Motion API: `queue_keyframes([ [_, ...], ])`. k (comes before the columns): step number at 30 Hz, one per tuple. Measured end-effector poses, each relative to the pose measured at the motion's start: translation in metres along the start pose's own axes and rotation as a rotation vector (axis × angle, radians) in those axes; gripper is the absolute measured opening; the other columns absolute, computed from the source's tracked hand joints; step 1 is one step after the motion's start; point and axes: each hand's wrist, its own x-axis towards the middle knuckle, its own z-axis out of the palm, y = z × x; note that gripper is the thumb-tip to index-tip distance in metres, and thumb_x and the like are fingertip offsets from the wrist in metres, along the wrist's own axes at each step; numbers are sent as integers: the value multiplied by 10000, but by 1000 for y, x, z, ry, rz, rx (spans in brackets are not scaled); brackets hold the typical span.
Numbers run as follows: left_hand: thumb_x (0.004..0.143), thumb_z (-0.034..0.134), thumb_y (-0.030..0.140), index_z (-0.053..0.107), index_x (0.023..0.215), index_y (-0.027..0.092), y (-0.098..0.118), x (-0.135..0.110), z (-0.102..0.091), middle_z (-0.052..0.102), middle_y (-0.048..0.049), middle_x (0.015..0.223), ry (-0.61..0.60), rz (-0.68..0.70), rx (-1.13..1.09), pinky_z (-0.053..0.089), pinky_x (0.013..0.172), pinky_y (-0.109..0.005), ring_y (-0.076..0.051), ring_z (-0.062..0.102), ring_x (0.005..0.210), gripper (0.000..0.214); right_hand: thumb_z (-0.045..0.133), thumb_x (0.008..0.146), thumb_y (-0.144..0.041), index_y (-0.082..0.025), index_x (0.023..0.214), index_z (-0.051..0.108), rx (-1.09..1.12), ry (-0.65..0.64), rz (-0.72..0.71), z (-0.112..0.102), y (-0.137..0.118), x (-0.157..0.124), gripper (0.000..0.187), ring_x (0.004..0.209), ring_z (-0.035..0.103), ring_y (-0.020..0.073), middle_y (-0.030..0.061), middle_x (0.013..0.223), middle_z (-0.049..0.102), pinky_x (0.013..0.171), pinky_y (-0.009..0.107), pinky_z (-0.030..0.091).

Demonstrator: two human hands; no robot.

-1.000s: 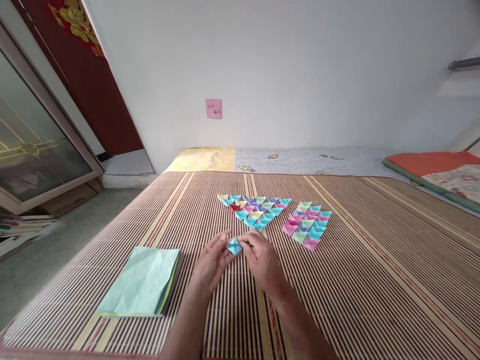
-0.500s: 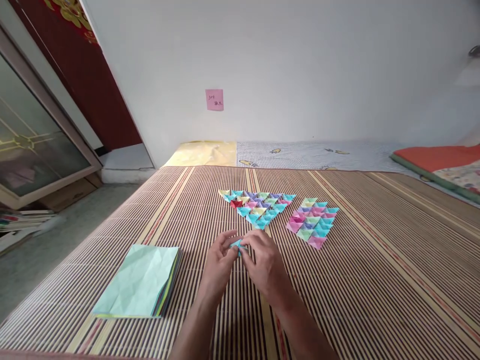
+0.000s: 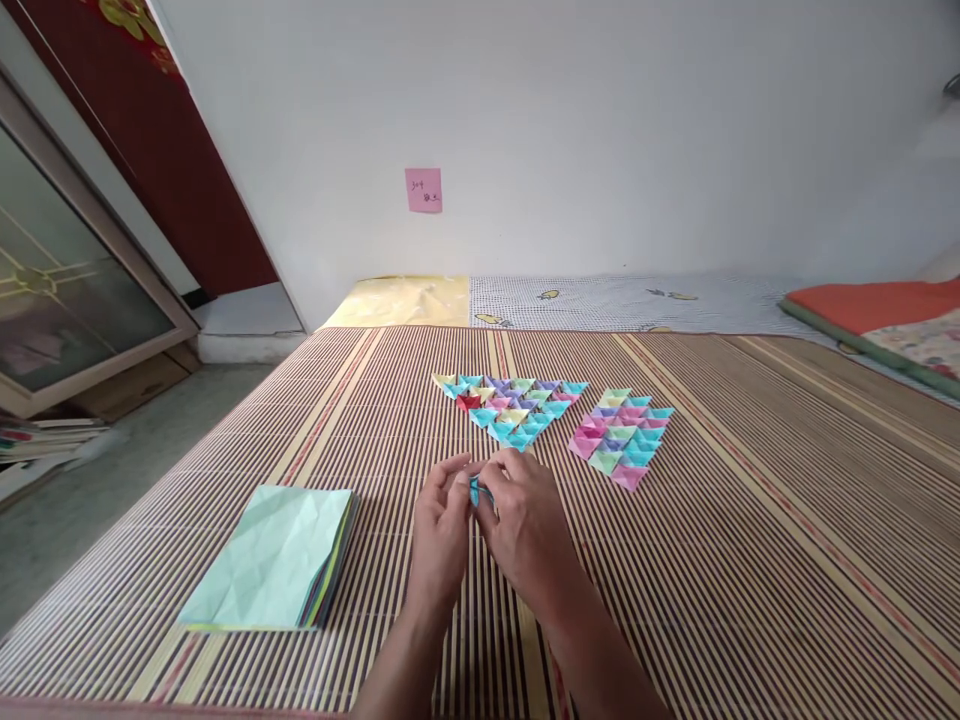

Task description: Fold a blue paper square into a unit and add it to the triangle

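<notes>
A small blue folded paper piece (image 3: 475,489) is pinched between my two hands, low over the striped mat. My left hand (image 3: 441,515) has thumb and fingers closed on its left side. From the right, my right hand (image 3: 526,515) grips it, and the bent fingers cover much of it. Just beyond my hands lies a triangular group of small folded paper pieces (image 3: 512,410) in blue, purple, yellow, green, pink and one red. A second, slanted group of similar pieces (image 3: 622,437) lies to its right.
A stack of coloured paper sheets (image 3: 270,555), pale green on top, lies left of my hands. The striped mat (image 3: 750,560) covers the bed. Folded orange bedding (image 3: 870,312) sits far right; a pink note (image 3: 424,190) is on the wall.
My fingers have shifted around the blue paper piece, which now shows as a narrower, darker shape and is more covered. The whole view has moved slightly.
</notes>
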Motion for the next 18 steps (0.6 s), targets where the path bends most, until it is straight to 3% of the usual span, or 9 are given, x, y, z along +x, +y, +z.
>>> queue_keyframes([
  [3, 855, 790, 369, 748, 1095, 211, 1, -3, 3, 775, -93, 1097, 12, 82, 119, 528, 878, -328, -261, 712, 1026, 290, 626, 917, -63, -212, 836, 599, 25, 15, 15, 0, -4, 1, 171, 860, 568, 275, 88, 934, 626, 729, 420, 464],
  [5, 856, 793, 377, 753, 1120, 215, 2, -3, 3, 774, -88, 1095, 13, 67, 70, 527, 910, -338, -271, 705, 1068, 313, 606, 904, -29, -201, 860, 624, 43, 24, 14, 1, -4, 2, 178, 881, 579, 281, 97, 956, 640, 735, 423, 476],
  [7, 868, 772, 473, 744, 1142, 190, 3, -2, 3, 774, -101, 1043, -43, -37, -97, 538, 921, -364, -291, 707, 1082, 395, 580, 885, 14, -194, 895, 659, 78, 31, -12, 1, -2, 3, 223, 919, 594, 286, 103, 984, 657, 762, 428, 495],
  [12, 877, 668, 701, 710, 997, 134, 7, 5, -3, 767, -169, 1019, -375, -428, -447, 551, 974, -463, -377, 692, 1162, 581, 610, 855, 43, -211, 891, 730, 182, 12, -94, 1, 6, 5, 283, 1030, 625, 288, 97, 1096, 681, 876, 462, 519],
  [18, 954, 577, 682, 699, 922, 142, 14, 5, -7, 766, -179, 1079, -462, -504, -589, 506, 1057, -476, -378, 653, 1244, 554, 661, 822, 16, -211, 884, 691, 243, -19, -61, -3, 6, 5, 237, 1136, 620, 305, 98, 1191, 687, 961, 501, 504],
])
